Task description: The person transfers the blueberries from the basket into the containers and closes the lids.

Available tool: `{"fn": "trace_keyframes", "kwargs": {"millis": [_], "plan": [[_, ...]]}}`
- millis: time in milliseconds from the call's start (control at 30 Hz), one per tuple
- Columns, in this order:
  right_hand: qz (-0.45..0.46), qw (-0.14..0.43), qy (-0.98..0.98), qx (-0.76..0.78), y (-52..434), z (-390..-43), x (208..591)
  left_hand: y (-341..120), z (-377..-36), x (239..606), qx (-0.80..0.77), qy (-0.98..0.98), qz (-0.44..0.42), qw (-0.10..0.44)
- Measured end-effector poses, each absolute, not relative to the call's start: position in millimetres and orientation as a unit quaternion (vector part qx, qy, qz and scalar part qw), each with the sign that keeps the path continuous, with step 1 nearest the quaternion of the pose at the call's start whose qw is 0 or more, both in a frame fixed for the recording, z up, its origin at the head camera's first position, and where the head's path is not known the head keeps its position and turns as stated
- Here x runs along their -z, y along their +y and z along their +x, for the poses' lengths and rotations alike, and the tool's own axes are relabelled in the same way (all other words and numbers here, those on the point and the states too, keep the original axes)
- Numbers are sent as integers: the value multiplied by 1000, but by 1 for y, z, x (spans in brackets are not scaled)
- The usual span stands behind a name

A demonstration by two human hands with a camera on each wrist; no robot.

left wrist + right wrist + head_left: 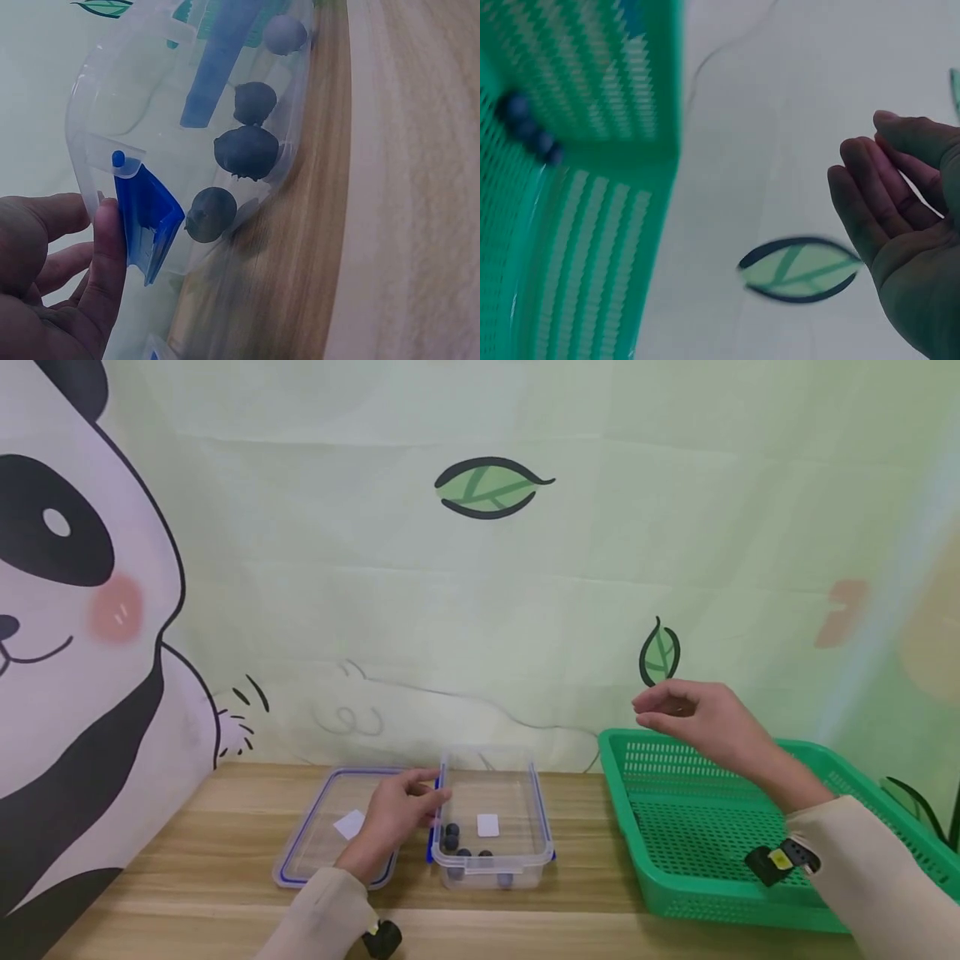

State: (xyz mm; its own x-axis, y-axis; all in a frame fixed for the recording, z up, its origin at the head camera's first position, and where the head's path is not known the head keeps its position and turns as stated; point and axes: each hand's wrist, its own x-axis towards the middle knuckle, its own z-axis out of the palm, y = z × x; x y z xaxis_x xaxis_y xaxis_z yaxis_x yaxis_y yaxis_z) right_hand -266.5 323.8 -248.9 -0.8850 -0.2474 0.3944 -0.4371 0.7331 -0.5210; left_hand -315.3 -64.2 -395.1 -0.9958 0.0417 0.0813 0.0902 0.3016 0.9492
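My left hand (397, 810) is at the left wall of a clear plastic container (491, 864), its thumb and fingers pinching the rim beside a blue clasp (150, 221). Several blueberries (247, 152) lie inside, towards the near left of the container, along with a small white square (487, 825). My right hand (701, 718) is raised over the back left of a green basket (652, 893). Its fingers are loosely bent towards the thumb, and nothing shows between them. In the right wrist view, a few blurred dark blueberries (526, 129) lie in a corner of the basket.
The container's clear lid (300, 868), with a blue seal and a white square (349, 824), lies to the left, partly behind my left forearm. A wooden tabletop (577, 893) carries everything. Behind it hangs a printed backdrop (337, 568) with a panda and leaves.
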Motion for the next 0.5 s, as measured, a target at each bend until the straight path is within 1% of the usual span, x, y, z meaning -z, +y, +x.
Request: {"fn": "trace_keyframes", "kwargs": {"millis": [200, 400, 500], "plan": [[183, 123, -928, -301, 344, -286, 261, -64, -315, 396, 587, -809, -38, 23], [188, 76, -933, -296, 361, -301, 286, -63, -315, 397, 585, -810, -31, 22], [201, 42, -930, -304, 365, -308, 299, -63, -315, 396, 584, -811, -32, 24]]}}
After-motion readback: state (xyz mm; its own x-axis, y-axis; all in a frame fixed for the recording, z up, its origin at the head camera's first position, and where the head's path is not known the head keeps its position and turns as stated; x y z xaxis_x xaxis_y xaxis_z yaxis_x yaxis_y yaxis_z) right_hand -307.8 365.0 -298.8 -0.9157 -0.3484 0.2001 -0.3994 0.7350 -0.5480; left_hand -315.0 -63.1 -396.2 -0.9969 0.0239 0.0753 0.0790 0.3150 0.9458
